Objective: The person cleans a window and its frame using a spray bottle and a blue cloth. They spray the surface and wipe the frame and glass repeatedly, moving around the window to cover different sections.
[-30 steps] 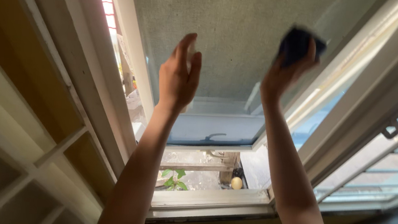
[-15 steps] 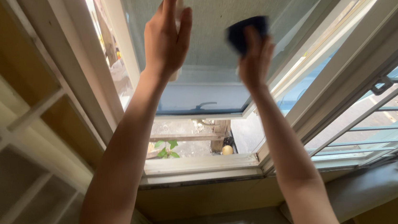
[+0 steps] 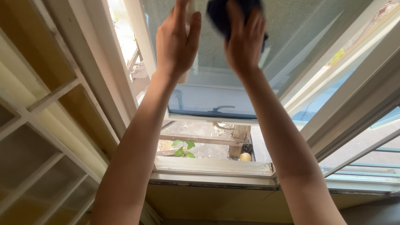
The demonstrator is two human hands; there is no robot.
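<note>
Two hands (image 3: 211,36) on window pane (image 3: 289,33), dark cloth (image 3: 224,6)

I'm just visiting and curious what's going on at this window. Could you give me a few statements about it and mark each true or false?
1. The right hand presses a dark cloth to the window pane. True.
2. The left hand hangs down by the sill. False: it is raised beside the right hand, near the pane; it seems to hold something pale, mostly hidden.
3. A green plant shows outside, below the sash. True.
4. The cloth is bright red. False: it is dark blue.
5. Shelves stand left of the window. True.
</note>
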